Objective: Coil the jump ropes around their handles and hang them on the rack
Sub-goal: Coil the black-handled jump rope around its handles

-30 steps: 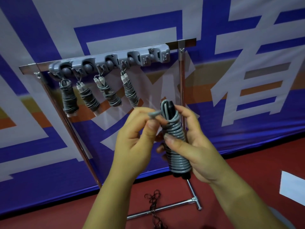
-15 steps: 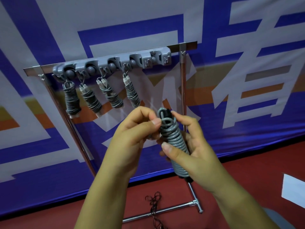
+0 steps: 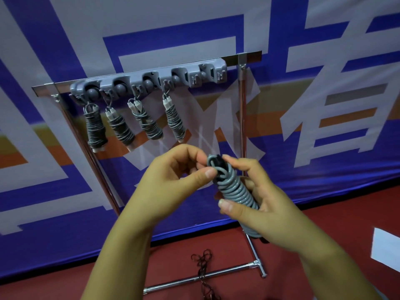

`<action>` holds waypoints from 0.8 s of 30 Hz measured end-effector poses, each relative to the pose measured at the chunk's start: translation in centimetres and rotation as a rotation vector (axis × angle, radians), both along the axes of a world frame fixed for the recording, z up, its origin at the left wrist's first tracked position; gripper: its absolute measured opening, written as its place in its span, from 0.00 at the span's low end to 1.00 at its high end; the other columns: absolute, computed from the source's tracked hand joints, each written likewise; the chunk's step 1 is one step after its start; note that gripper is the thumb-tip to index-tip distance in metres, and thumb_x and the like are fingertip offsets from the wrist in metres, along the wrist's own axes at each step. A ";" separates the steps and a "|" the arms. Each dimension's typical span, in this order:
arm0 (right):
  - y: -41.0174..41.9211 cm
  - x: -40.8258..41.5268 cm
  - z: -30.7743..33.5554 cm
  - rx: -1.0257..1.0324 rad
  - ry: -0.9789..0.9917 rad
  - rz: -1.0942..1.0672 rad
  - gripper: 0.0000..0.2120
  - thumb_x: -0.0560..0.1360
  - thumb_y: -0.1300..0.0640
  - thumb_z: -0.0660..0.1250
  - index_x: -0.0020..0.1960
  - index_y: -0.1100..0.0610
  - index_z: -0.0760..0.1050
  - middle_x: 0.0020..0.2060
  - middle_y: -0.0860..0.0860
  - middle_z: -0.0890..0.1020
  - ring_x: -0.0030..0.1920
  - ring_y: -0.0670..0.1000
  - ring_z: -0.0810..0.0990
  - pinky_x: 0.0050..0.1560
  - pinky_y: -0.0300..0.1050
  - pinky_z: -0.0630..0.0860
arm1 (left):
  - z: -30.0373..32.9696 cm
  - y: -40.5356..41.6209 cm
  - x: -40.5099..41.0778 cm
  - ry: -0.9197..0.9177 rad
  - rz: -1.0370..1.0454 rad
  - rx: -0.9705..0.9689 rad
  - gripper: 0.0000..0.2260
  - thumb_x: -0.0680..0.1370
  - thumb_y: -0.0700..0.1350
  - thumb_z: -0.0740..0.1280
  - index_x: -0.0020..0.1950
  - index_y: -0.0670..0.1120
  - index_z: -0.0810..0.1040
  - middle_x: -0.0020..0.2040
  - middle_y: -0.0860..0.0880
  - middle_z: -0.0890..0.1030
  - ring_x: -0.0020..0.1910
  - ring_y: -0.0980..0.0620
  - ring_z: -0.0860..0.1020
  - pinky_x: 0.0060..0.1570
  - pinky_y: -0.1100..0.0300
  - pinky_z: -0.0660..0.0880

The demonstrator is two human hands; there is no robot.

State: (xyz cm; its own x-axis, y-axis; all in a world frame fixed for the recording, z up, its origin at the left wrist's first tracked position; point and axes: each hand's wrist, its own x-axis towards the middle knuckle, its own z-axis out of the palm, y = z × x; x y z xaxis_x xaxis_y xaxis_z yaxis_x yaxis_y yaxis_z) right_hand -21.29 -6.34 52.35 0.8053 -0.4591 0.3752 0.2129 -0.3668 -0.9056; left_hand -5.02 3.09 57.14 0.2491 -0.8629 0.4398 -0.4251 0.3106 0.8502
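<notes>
The right hand point(image 3: 266, 204) gripped a coiled rope point(image 3: 234, 189), its fingers point(image 3: 242, 164) curled round the back of the grey windings and the thumb pressed across the front. The left hand point(image 3: 173, 182) met it at the top end, thumb and forefinger pinching what seemed to be the rope's last loop beside the black handle tip point(image 3: 219, 160); the view was too tight there to be sure. Above and left of both hands, four wound ropes point(image 3: 134, 124) hung from the grey rack point(image 3: 149, 81) on its metal stand point(image 3: 242, 109). Below the hands, a dark tangled cord point(image 3: 203, 265) lay on the red floor point(image 3: 324, 224) across the stand's foot bar.
</notes>
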 end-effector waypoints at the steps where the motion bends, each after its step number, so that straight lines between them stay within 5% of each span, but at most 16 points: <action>1: 0.0 0.0 -0.1 0.023 0.002 0.017 0.27 0.68 0.48 0.72 0.60 0.27 0.65 0.51 0.42 0.80 0.52 0.50 0.82 0.55 0.48 0.79 | 0.0 -0.1 0.1 0.001 -0.041 0.008 0.06 0.67 0.46 0.75 0.41 0.51 0.80 0.36 0.45 0.78 0.39 0.49 0.76 0.42 0.53 0.77; 4: 0.2 -0.1 -0.1 0.088 0.011 0.061 0.28 0.67 0.48 0.72 0.62 0.30 0.67 0.52 0.48 0.80 0.51 0.67 0.78 0.51 0.67 0.77 | -0.2 -0.2 0.4 0.064 -0.132 -0.015 0.04 0.66 0.45 0.72 0.39 0.52 0.80 0.34 0.52 0.76 0.35 0.56 0.74 0.37 0.64 0.74; 9: 0.1 0.0 -0.1 0.132 -0.012 0.049 0.31 0.66 0.49 0.74 0.63 0.30 0.67 0.49 0.54 0.81 0.50 0.64 0.80 0.50 0.60 0.78 | -0.1 -0.4 0.7 0.061 -0.141 -0.034 0.04 0.67 0.44 0.71 0.38 0.52 0.79 0.34 0.52 0.77 0.33 0.57 0.75 0.36 0.65 0.73; 12: -0.2 0.2 -0.2 0.148 -0.023 0.030 0.32 0.66 0.51 0.75 0.62 0.28 0.66 0.48 0.50 0.82 0.50 0.53 0.82 0.53 0.49 0.80 | 0.0 -0.5 1.0 0.016 -0.114 -0.021 0.03 0.68 0.44 0.69 0.39 0.48 0.76 0.35 0.51 0.78 0.35 0.55 0.76 0.37 0.62 0.74; 20: 0.8 1.1 -1.2 0.183 -0.104 -0.042 0.25 0.70 0.55 0.70 0.62 0.35 0.71 0.53 0.47 0.82 0.54 0.47 0.81 0.54 0.40 0.77 | -0.5 -1.1 -0.2 -0.117 0.217 -0.032 0.04 0.68 0.45 0.66 0.37 0.46 0.72 0.30 0.48 0.76 0.31 0.48 0.75 0.33 0.53 0.73; 24: 1.1 1.2 -0.9 0.188 -0.141 -0.095 0.25 0.69 0.55 0.71 0.64 0.40 0.72 0.55 0.45 0.82 0.58 0.43 0.79 0.54 0.33 0.74 | -0.7 -1.3 -1.3 -0.298 0.416 -0.113 0.08 0.72 0.37 0.67 0.36 0.43 0.70 0.30 0.46 0.74 0.25 0.58 0.67 0.26 0.69 0.64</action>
